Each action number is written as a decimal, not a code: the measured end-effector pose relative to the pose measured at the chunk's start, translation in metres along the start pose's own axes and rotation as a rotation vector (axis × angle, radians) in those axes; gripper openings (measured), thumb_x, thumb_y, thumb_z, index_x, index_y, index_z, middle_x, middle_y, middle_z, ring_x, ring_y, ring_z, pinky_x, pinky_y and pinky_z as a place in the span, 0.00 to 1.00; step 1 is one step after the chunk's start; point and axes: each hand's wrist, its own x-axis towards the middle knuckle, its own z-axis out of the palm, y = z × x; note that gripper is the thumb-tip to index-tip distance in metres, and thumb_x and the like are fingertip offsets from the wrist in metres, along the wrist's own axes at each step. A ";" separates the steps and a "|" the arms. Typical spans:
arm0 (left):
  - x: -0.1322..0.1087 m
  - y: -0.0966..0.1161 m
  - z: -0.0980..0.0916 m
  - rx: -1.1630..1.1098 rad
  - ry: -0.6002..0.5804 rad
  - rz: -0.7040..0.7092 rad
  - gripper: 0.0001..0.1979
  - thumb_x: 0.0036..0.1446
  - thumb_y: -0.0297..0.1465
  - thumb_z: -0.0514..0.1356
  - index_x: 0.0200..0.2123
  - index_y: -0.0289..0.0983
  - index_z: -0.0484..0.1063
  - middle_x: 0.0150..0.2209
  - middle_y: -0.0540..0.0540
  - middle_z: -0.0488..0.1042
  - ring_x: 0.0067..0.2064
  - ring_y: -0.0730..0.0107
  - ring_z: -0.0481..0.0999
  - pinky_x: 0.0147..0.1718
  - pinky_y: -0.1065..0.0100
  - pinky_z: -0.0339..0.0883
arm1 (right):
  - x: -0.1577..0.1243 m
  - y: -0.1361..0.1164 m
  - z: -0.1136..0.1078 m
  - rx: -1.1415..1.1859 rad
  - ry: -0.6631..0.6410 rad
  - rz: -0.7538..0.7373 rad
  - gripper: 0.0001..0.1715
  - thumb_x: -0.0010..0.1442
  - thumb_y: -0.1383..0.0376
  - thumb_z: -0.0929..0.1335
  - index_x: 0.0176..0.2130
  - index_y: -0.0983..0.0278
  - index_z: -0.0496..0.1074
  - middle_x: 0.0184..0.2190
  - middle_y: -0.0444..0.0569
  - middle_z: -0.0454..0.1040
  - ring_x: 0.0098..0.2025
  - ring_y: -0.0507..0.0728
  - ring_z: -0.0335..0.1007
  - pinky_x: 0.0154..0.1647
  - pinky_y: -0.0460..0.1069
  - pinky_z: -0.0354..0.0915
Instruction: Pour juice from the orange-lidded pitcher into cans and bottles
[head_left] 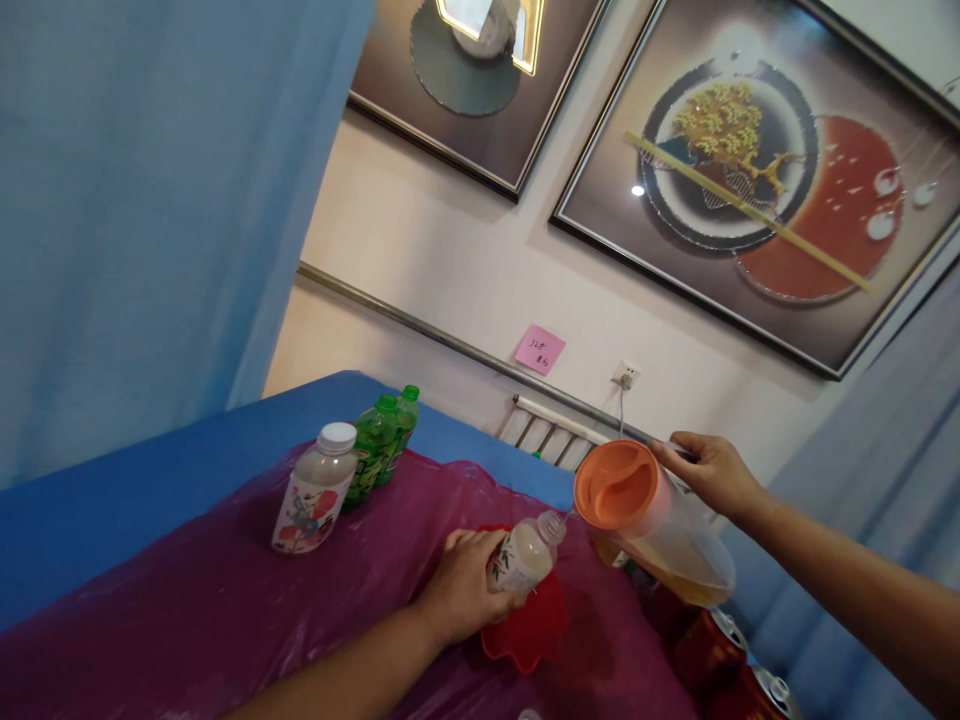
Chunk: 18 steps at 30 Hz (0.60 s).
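My left hand is wrapped round a small clear bottle of pale liquid with no cap, holding it tilted over a red dish. My right hand grips the handle of a clear pitcher with an orange lid. The pitcher holds yellowish liquid and is tipped toward the bottle's mouth, its spout close to it.
A white-capped bottle with a flowered label and two green bottles stand further back on the purple plastic sheet over a blue table. Red cans sit at the right edge. Blue curtains hang left and right; framed pictures are on the wall.
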 end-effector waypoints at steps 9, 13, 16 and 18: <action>0.000 0.001 0.000 -0.017 0.010 -0.004 0.35 0.39 0.43 0.75 0.52 0.46 0.73 0.51 0.46 0.80 0.53 0.49 0.75 0.59 0.52 0.56 | 0.000 0.000 0.000 -0.006 -0.001 0.002 0.34 0.55 0.38 0.65 0.20 0.58 0.49 0.19 0.38 0.45 0.23 0.49 0.42 0.22 0.47 0.43; -0.001 0.001 0.000 -0.011 0.010 -0.014 0.35 0.39 0.43 0.74 0.53 0.46 0.73 0.52 0.46 0.80 0.54 0.49 0.74 0.59 0.52 0.56 | 0.000 -0.001 0.001 -0.004 0.001 0.005 0.34 0.54 0.38 0.65 0.20 0.58 0.48 0.19 0.38 0.44 0.23 0.49 0.42 0.22 0.47 0.43; -0.001 0.001 0.000 -0.004 0.011 -0.017 0.35 0.39 0.43 0.74 0.53 0.45 0.74 0.52 0.46 0.79 0.54 0.49 0.74 0.59 0.52 0.56 | 0.000 -0.002 0.000 -0.007 -0.008 0.002 0.34 0.54 0.38 0.65 0.20 0.58 0.48 0.19 0.38 0.44 0.23 0.49 0.43 0.22 0.47 0.43; -0.001 0.001 -0.001 -0.005 0.009 -0.012 0.35 0.39 0.44 0.74 0.53 0.46 0.74 0.52 0.47 0.79 0.54 0.49 0.74 0.59 0.52 0.56 | 0.000 -0.003 0.000 -0.005 -0.013 0.001 0.34 0.54 0.38 0.65 0.20 0.58 0.49 0.19 0.38 0.44 0.23 0.49 0.43 0.22 0.47 0.43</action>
